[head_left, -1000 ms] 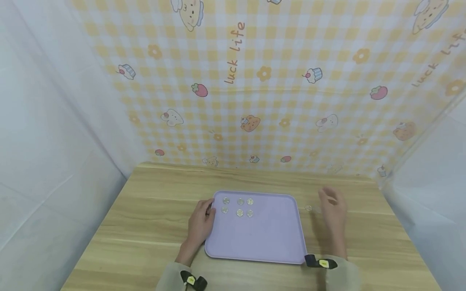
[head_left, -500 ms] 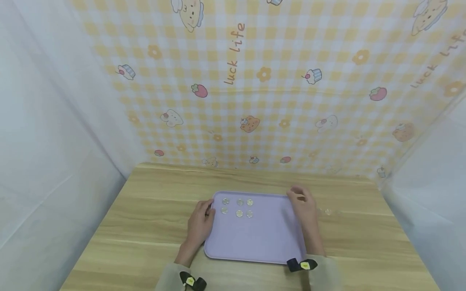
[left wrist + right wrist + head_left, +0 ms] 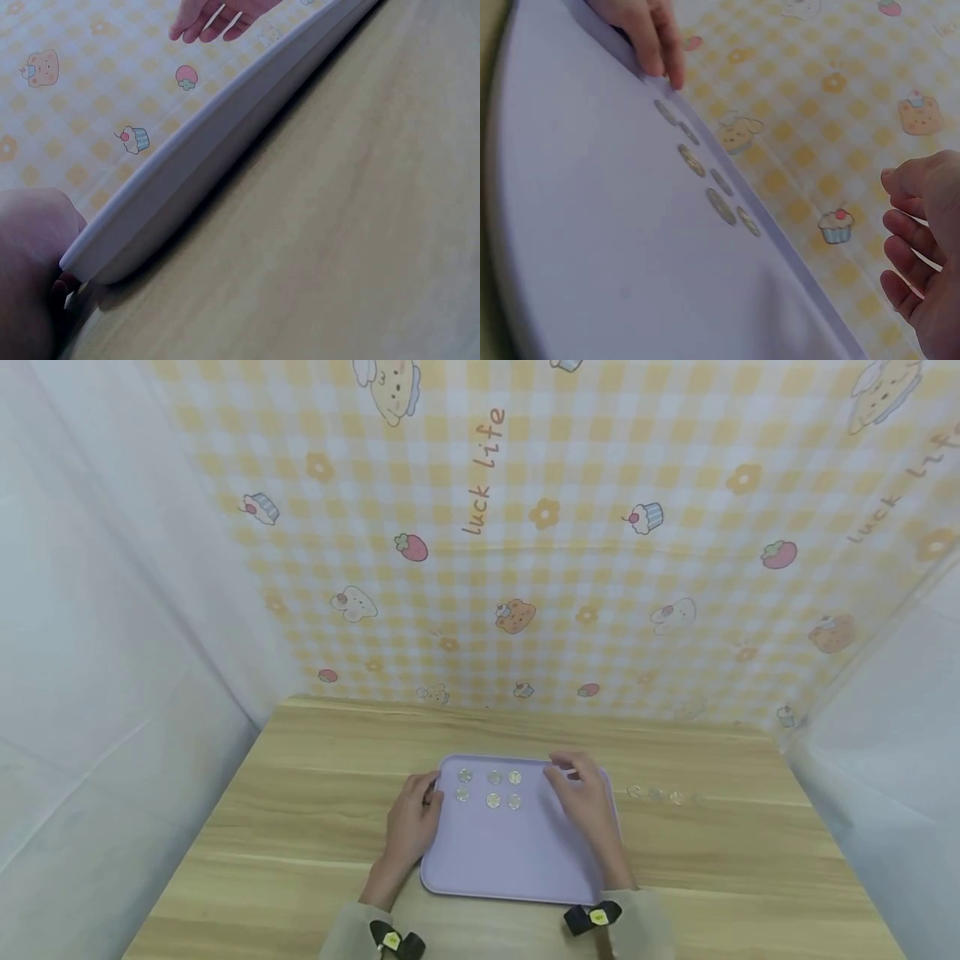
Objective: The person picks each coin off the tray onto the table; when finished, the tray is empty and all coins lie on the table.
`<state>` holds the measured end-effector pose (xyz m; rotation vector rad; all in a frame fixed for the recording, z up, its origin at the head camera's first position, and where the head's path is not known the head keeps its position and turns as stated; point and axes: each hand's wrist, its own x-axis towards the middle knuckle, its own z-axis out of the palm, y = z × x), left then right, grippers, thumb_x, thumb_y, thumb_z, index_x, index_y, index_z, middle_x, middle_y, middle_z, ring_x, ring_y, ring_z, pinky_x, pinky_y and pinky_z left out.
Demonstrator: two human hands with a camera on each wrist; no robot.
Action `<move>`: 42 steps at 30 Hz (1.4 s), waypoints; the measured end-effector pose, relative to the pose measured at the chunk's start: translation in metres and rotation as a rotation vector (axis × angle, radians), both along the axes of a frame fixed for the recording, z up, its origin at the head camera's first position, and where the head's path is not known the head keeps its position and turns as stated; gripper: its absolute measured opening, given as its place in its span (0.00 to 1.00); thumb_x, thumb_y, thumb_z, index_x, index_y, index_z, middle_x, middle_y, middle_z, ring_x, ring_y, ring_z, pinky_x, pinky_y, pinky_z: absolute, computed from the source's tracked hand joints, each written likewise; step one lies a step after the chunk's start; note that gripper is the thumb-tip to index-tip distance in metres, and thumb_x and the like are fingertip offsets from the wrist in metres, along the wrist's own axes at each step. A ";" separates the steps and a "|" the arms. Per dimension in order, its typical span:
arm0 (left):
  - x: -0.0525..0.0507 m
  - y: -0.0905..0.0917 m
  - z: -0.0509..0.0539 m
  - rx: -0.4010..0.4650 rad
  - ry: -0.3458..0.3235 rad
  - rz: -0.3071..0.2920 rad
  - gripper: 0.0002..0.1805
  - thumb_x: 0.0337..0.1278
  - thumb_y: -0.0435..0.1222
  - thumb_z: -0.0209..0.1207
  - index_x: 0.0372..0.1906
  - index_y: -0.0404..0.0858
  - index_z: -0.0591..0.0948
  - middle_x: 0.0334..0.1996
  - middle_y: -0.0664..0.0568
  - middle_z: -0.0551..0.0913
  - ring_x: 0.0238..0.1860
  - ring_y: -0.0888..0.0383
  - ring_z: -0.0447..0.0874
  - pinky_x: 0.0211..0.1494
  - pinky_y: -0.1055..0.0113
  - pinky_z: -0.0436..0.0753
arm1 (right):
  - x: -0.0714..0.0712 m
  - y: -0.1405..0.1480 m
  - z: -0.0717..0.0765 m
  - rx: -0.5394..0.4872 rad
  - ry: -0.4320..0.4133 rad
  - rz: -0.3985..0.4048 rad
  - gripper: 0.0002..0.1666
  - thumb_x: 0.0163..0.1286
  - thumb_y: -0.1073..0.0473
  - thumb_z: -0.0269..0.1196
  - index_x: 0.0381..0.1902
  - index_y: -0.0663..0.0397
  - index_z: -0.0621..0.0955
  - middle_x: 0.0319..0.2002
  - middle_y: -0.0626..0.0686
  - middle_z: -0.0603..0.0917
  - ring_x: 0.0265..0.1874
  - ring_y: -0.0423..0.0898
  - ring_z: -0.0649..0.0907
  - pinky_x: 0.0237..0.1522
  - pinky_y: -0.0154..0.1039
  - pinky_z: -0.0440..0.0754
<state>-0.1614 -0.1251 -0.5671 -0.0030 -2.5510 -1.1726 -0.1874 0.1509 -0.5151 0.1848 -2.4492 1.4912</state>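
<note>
And the lilac tray (image 3: 517, 860), laid flat on the wooden table (image 3: 300, 810), is gripped at its left rim by the left hand (image 3: 412, 818), thumb and fingers bent about the edge near the far corner. 6 coins (image 3: 493, 800) are lined up inside the tray, towards that same corner, in 2 rows of 3. Over to the right hand (image 3: 587, 797): it is held above the tray's far right part, well apart from the left hand, with its fingers loosely bent and a gap left between thumb and forefinger; nothing is seen to be held. Beyond the right rim, at least 3 more coins (image 3: 656, 795) are strung out on the wood. The whole scene is backed by a yellow checked cloth (image 3: 570, 560), printed with cupcakes and strawberries.
</note>
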 end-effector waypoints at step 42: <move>0.002 0.001 0.006 -0.010 -0.030 -0.003 0.20 0.65 0.34 0.61 0.60 0.36 0.80 0.49 0.47 0.82 0.41 0.58 0.81 0.42 0.62 0.81 | 0.012 -0.039 -0.045 0.385 0.079 0.134 0.10 0.56 0.61 0.67 0.38 0.49 0.86 0.37 0.43 0.81 0.39 0.41 0.75 0.45 0.41 0.75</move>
